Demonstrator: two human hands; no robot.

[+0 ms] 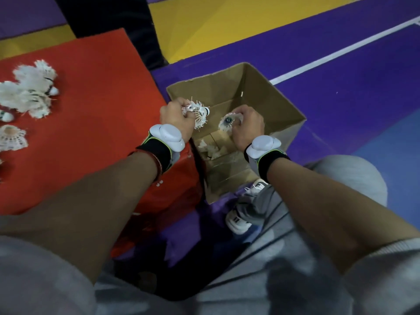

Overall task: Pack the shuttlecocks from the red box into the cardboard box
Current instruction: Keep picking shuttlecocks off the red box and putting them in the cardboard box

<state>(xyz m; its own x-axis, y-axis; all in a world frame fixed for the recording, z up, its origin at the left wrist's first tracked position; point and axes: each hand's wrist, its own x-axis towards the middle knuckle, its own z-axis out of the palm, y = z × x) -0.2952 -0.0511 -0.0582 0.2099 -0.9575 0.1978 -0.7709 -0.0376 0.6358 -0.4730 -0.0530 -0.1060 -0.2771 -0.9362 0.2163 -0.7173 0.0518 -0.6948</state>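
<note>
My left hand (175,118) grips a worn white shuttlecock (200,114) over the left rim of the open cardboard box (268,92). Over the middle of the box, my right hand (246,127) holds another shuttlecock (228,123), its inside turned toward me. Some white shuttlecocks (210,148) lie on the box floor. The red box (95,105) stands to the left, touching the cardboard box. On its top lies a cluster of feathered shuttlecocks (31,92) at the far left, with one more shuttlecock (11,138) below them.
The boxes stand on a purple court floor (341,92) with a white line (345,51) and a yellow strip (227,21). A black object (113,17) rises behind the red box. My grey-trousered legs and a white shoe (238,220) are just below the cardboard box.
</note>
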